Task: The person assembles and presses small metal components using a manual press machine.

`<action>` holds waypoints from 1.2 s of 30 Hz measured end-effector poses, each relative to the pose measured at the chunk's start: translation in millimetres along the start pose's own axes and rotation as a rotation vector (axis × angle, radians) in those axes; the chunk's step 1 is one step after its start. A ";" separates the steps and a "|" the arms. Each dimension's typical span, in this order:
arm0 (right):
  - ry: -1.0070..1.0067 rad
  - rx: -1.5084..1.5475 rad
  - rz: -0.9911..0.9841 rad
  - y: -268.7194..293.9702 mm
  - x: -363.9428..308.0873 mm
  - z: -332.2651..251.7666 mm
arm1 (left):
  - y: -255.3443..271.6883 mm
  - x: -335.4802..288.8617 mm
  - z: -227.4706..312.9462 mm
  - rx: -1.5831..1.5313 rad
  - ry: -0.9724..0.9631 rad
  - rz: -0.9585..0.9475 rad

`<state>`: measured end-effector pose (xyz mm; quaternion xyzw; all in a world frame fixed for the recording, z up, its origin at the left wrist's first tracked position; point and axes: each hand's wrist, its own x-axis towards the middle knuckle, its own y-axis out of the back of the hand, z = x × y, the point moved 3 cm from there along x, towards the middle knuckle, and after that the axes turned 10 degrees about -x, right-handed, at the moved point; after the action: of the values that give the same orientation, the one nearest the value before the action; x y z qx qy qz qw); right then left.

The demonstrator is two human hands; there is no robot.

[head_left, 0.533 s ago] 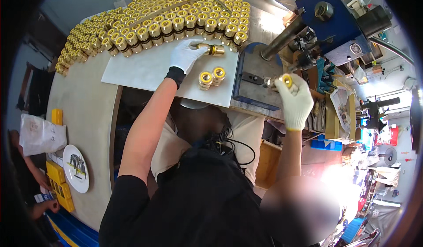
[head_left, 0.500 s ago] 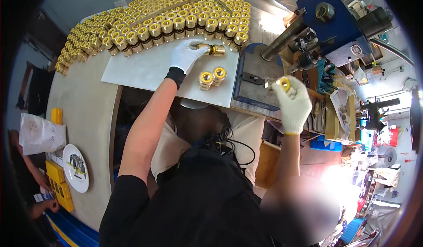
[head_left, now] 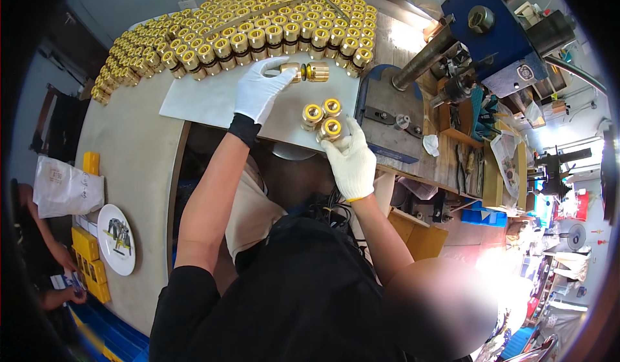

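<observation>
My left hand [head_left: 258,94], in a white glove with a black cuff, grips one end of a brass fitting [head_left: 316,72] held on its side above the white sheet [head_left: 213,100]. Dark and yellow rings show at that fitting's middle. In a cream knitted glove, my right hand [head_left: 353,165] has its thumb and fingers around an upright brass fitting [head_left: 330,129] with a yellow ring on top, at the sheet's near right part. Right behind it stand two similar fittings [head_left: 312,114], upright and close together.
Rows of brass fittings [head_left: 258,37] fill the table's far side, with a thin metal strip across them. At the right stands a blue press [head_left: 481,32] over its flat base [head_left: 394,113]. A plate [head_left: 117,239] and yellow bins [head_left: 90,262] lie left, near another person's hands [head_left: 68,291].
My right hand has come left from beside the press base, bringing a brass fitting to the two standing ones. My left hand still holds its fitting, now slightly further left.
</observation>
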<state>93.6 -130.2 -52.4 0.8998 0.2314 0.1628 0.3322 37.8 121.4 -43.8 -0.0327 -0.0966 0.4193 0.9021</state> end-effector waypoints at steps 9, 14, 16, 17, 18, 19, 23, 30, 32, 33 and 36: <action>-0.069 0.161 -0.082 8.6 -13.1 26.8 | -61.6 -30.5 41.9 -0.047 0.042 -0.189; -0.176 0.347 -0.088 39.8 -38.1 34.0 | -117.6 -33.4 31.6 0.279 -0.026 -0.417; -0.206 0.445 -0.050 48.4 -47.5 46.6 | -144.4 -33.4 32.9 0.346 -0.035 -0.460; -0.211 0.450 -0.039 52.5 -51.5 53.8 | -155.8 -32.8 34.5 0.411 -0.041 -0.486; -0.200 0.452 -0.012 57.2 -55.1 61.1 | -164.5 -30.5 31.1 0.424 -0.149 -0.484; -0.188 0.455 0.008 62.6 -57.8 63.7 | -172.0 -29.5 32.7 0.428 -0.149 -0.489; -0.313 0.440 0.013 88.6 -63.6 72.3 | -213.5 -28.0 52.7 0.577 -0.502 -0.549; -0.229 0.325 0.165 126.6 -49.4 83.7 | -234.0 -56.3 70.1 0.557 -0.552 -0.526; -0.141 0.267 0.297 162.3 -38.6 75.8 | -199.8 -79.7 60.5 0.483 -0.546 -0.419; -0.136 0.314 0.320 192.8 -28.4 49.1 | -174.0 -95.5 54.4 0.486 -0.453 -0.383; 0.471 -0.366 1.037 311.9 -4.5 1.7 | -132.6 -151.7 42.5 0.371 -0.186 -0.563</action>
<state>186.8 -343.1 155.8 0.7633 -0.2022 0.5360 0.2987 33.2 -81.0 -5.9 0.1980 -0.1056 0.1655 0.9603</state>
